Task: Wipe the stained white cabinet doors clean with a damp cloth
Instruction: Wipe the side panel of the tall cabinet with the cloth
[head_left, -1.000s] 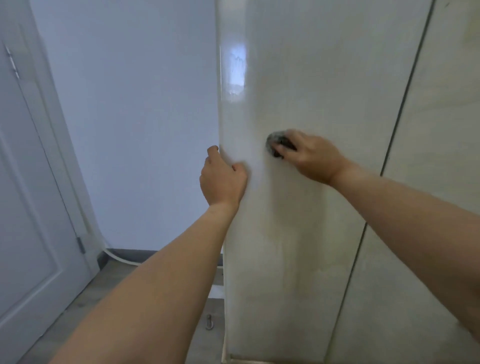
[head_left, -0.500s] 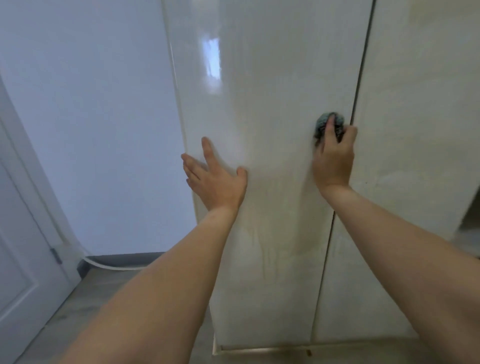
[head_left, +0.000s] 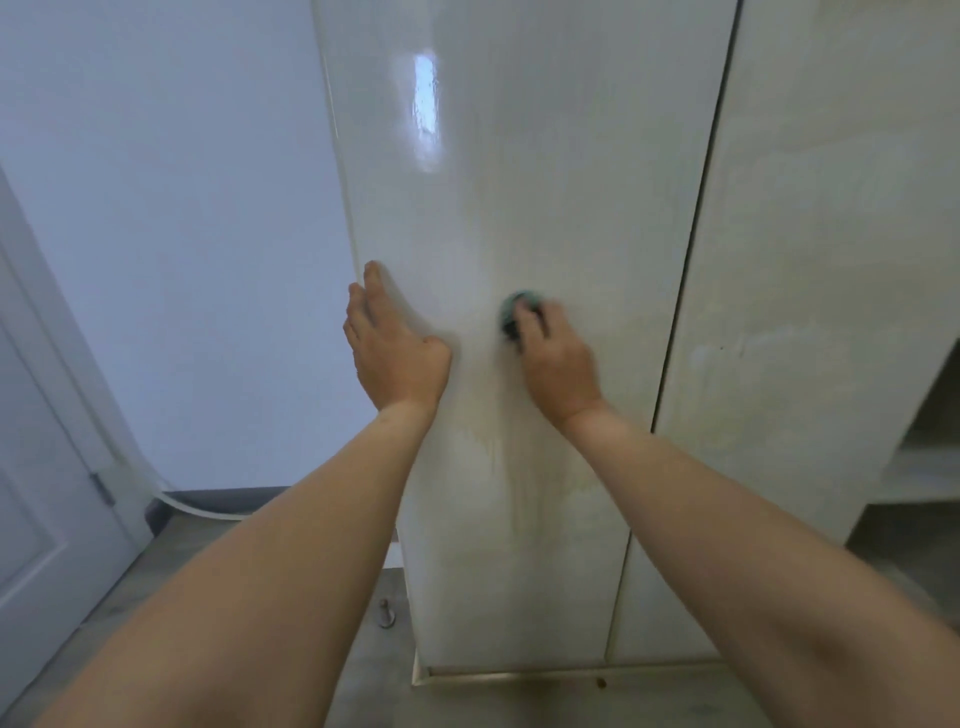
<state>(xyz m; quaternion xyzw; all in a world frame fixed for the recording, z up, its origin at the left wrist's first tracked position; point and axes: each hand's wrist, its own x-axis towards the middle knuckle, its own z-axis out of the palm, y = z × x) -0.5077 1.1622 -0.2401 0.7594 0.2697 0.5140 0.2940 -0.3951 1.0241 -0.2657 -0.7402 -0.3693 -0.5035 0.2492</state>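
Glossy white laminate fills most of the frame: two tall cabinet doors, the left door (head_left: 519, 182) catching a bright window reflection near its top, the right door (head_left: 831, 260) separated from it by a thin dark seam. Yellowish streaks and drip marks run down the lower half of the left door, below the hands, and a faint pale smear marks the right door at mid-height.

A person's left hand (head_left: 395, 353) lies flat against the left door near its outer edge, fingers straight and close together, palm on the panel. The right hand (head_left: 558, 364) presses a small, bunched blue-green cloth (head_left: 514, 312) against the same door — fingers curled over it, only the cloth's upper left edge showing.

Pale blue-grey wall (head_left: 182, 208) stands left of the cabinet, with a white panelled room door (head_left: 41, 493) and its hinge at the far left. Grey floor (head_left: 363, 649) runs beneath — a small metal door stop (head_left: 385, 613) fixed near the cabinet's corner.
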